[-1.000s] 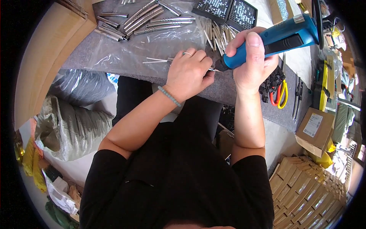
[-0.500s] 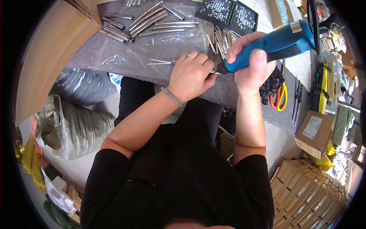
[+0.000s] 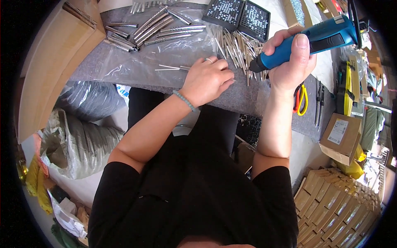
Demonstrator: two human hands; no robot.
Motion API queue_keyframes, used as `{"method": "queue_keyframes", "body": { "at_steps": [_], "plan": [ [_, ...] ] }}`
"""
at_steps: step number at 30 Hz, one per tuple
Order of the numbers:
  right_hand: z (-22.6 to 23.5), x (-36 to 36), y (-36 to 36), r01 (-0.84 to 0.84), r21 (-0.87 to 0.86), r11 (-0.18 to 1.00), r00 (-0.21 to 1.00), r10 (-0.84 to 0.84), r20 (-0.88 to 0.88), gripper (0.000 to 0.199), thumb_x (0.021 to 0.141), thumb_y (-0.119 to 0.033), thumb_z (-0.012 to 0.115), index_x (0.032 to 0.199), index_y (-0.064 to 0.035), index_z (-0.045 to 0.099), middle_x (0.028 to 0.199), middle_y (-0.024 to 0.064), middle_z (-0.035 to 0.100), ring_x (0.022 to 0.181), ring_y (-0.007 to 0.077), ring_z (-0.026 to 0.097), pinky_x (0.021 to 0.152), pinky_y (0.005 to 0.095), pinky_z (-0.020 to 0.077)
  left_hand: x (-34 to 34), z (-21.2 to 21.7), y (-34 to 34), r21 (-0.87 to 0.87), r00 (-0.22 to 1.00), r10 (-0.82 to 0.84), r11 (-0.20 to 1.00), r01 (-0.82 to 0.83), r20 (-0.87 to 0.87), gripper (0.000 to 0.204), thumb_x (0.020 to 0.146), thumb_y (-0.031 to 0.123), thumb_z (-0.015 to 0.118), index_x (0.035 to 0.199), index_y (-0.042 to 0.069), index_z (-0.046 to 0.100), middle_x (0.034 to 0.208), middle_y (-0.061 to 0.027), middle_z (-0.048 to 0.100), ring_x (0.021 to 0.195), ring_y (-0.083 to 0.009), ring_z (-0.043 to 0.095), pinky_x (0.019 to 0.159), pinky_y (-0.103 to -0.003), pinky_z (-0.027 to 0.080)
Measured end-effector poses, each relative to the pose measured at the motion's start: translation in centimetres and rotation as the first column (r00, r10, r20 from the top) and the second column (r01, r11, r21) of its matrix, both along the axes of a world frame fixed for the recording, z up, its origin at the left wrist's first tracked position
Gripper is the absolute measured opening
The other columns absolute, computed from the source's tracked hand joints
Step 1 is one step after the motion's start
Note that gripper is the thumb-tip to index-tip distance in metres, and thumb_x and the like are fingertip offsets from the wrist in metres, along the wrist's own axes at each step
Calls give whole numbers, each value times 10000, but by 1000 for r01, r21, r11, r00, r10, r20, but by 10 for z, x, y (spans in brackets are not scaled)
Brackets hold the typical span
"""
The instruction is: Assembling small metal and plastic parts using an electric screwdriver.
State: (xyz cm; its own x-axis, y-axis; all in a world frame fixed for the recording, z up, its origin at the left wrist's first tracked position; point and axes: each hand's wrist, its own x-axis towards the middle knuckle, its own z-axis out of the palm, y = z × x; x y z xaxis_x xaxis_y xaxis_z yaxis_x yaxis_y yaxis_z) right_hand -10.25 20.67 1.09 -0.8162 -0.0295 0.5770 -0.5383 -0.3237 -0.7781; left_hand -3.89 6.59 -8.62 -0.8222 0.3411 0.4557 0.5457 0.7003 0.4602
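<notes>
My left hand [image 3: 208,82] rests on the grey work surface with its fingers pinched around a slim metal rod [image 3: 185,67]. Two thin white sticks [image 3: 167,67] stick out at the rod's left, and a small pointed end shows past my thumb. My right hand [image 3: 291,68] grips a blue electric screwdriver [image 3: 285,51], its thumb lying along the body. The tool's dark nose points down-left over a pile of slim metal rods [image 3: 235,47], apart from my left hand. Whether the nose touches the rods I cannot tell.
Shiny metal tubes [image 3: 153,31] lie on clear plastic sheeting [image 3: 124,62]. Two black perforated trays [image 3: 254,20] with small pale pieces stand behind the rods. Red and yellow handled pliers [image 3: 302,100] and dark slender tools [image 3: 319,105] lie at right. A cardboard wall [image 3: 62,53] rises at left.
My right hand has moved the electric screwdriver right and slightly up, away from the pointed end in my left hand. My left hand keeps its pinch, almost in place.
</notes>
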Motion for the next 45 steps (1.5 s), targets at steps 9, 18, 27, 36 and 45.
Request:
{"method": "queue_keyframes", "body": {
  "at_steps": [9,18,27,36,45],
  "plan": [
    [5,-14,6,45,31,998,997,-43,-65,182,859,-173,618,845,-29,507,604,66,565,466,114,523,447,227,406,-2,3,3,30,998,56,998,-56,18,67,746,209,666,768,150,643,805,-2,542,837,-202,549,699,-359,425],
    [22,-67,24,336,53,941,933,-324,-155,256,849,-236,634,862,-13,508,612,80,567,471,147,542,444,255,442,1,2,0,38,1000,1,999,-1,-16,93,742,191,700,813,143,663,831,-5,552,797,-210,541,684,-349,424],
    [-4,-116,4,394,37,919,912,-385,-140,270,849,-217,650,889,-23,467,583,75,551,460,148,535,448,260,447,2,6,-2,29,1000,0,1000,-1,24,122,728,184,700,830,132,658,851,-15,548,825,-212,535,705,-354,424],
    [-15,-128,7,468,107,877,880,-451,-148,261,842,-221,663,843,-41,475,573,62,559,461,138,537,453,246,431,1,7,-2,19,999,-2,1000,1,52,129,726,180,701,839,138,654,853,-8,543,829,-205,530,712,-348,422],
    [-17,-126,14,493,145,858,868,-474,-150,263,847,-243,652,825,-44,480,573,58,559,468,133,544,456,244,432,0,7,-3,25,999,-6,1000,5,46,136,719,166,701,842,139,651,852,-8,543,827,-207,531,708,-346,423]
  ]
}}
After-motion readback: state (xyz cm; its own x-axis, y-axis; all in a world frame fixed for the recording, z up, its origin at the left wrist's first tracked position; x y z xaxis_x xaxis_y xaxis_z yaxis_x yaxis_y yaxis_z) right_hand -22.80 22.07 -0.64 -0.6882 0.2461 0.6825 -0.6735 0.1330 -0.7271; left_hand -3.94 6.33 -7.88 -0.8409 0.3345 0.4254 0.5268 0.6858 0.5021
